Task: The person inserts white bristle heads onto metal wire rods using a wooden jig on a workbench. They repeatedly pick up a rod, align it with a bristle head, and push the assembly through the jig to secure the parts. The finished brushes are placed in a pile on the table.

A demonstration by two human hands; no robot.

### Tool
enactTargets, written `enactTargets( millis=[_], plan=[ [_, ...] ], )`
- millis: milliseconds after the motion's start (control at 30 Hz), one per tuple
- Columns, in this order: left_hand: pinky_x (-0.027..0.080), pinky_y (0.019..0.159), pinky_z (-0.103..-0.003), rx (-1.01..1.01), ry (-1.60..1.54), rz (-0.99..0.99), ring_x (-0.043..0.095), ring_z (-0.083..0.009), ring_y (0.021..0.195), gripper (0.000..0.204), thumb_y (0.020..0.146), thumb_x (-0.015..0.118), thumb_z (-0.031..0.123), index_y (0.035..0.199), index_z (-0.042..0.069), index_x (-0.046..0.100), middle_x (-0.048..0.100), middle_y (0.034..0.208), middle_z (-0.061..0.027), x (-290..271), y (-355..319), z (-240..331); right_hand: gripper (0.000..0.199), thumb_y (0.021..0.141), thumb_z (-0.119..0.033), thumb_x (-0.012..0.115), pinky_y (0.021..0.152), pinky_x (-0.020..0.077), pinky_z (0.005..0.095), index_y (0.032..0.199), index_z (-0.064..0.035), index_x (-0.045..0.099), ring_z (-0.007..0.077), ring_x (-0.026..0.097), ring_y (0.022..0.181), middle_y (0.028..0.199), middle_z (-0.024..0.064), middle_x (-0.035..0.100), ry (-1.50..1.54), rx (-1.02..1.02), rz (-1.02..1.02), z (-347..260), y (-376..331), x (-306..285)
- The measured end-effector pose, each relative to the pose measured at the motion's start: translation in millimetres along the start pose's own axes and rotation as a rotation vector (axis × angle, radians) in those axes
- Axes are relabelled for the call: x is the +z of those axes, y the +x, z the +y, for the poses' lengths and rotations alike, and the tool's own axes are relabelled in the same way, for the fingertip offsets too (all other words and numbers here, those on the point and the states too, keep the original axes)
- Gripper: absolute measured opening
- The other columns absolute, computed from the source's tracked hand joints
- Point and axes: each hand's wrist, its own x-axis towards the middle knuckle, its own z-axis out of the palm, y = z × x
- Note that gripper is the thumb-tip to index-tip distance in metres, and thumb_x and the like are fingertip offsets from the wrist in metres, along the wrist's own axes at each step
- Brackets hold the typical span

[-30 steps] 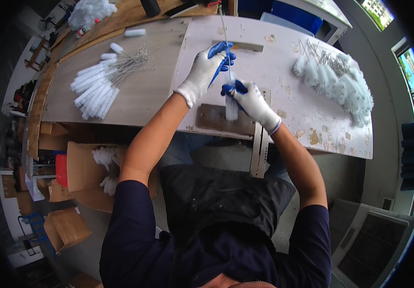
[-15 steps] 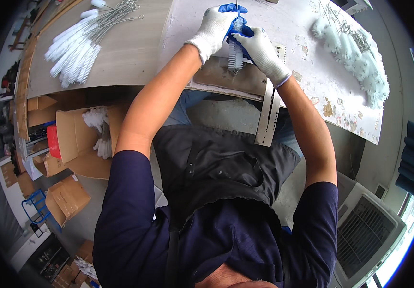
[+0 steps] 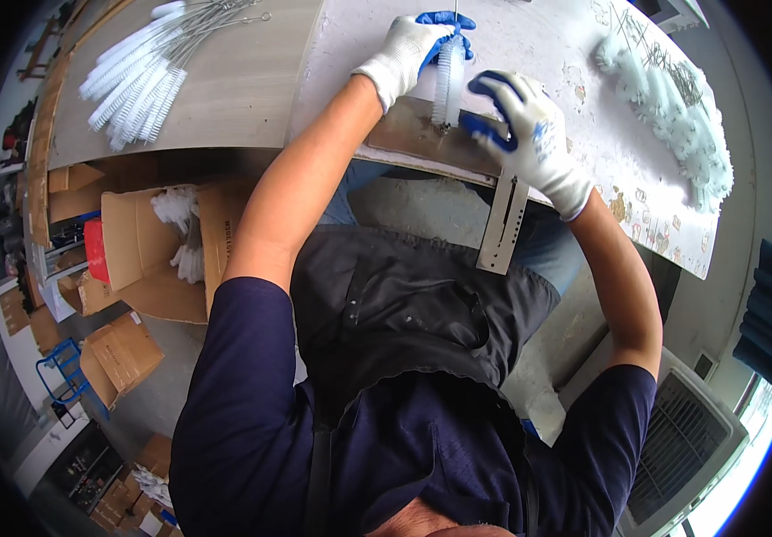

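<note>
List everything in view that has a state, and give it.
Brush: held, bristles pointing down the picture
Left hand: closed on the brush
Right hand: open, apart from the brush
Brushes at left: lying fanned
Brushes at right: lying heaped
Cardboard box: open, white items inside
Metal strip: jutting past the table's edge

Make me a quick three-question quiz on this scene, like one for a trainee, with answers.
1. What does the left hand hold?
2. True or false: the right hand is open.
3. White piles lie on the table: A, only at the left; B, only at the right; C, at both sides.

Key: 1. A white brush. 2. True. 3. C.
</note>
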Motion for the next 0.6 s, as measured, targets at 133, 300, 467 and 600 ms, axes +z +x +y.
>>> enactTargets(
  millis=[133,300,467,600],
  plan=[
    [0.061,0.077,-0.036,-0.067,-0.125,-0.036,0.072,-0.0240,0.083,0.029,0.098,0.058,0.008,0.123,-0.003,0.067,0.072,0.089,-0.0156,-5,4,-1,0.071,0.073,-0.036,0.081,0.094,0.0523,0.0444,0.135,-0.0092,0.058,0.0329,0.055,0.115,0.147,0.0134,0.046,-0.161,-0.306,-0.260,-14,16,-6],
    [0.061,0.073,-0.034,-0.117,-0.089,0.044,0.071,-0.0231,0.077,0.025,0.098,0.059,0.005,0.118,-0.004,0.070,0.072,0.086,-0.0155,6,3,11,0.047,0.083,-0.037,0.070,0.093,0.0512,0.0443,0.121,-0.0078,0.066,0.0303,0.058,0.110,0.126,0.0113,0.059,-0.246,-0.429,-0.353,9,39,21],
    [0.059,0.066,-0.032,-0.154,0.062,0.122,0.069,-0.0215,0.070,0.023,0.094,0.059,0.003,0.111,-0.003,0.072,0.072,0.083,-0.0138,16,9,15,0.029,0.084,-0.029,0.066,0.089,0.0511,0.0402,0.105,-0.0093,0.067,0.0277,0.058,0.105,0.111,0.0091,0.059,-0.251,-0.473,-0.420,9,47,14],
    [0.056,0.061,-0.031,-0.134,0.196,0.158,0.066,-0.0186,0.065,0.018,0.090,0.059,0.001,0.100,-0.002,0.074,0.071,0.081,-0.0114,30,11,14,0.026,0.086,-0.031,0.066,0.084,0.0509,0.0404,0.099,-0.0093,0.067,0.0275,0.059,0.102,0.104,0.0092,0.062,-0.304,-0.469,-0.420,2,42,12]
  ],
)
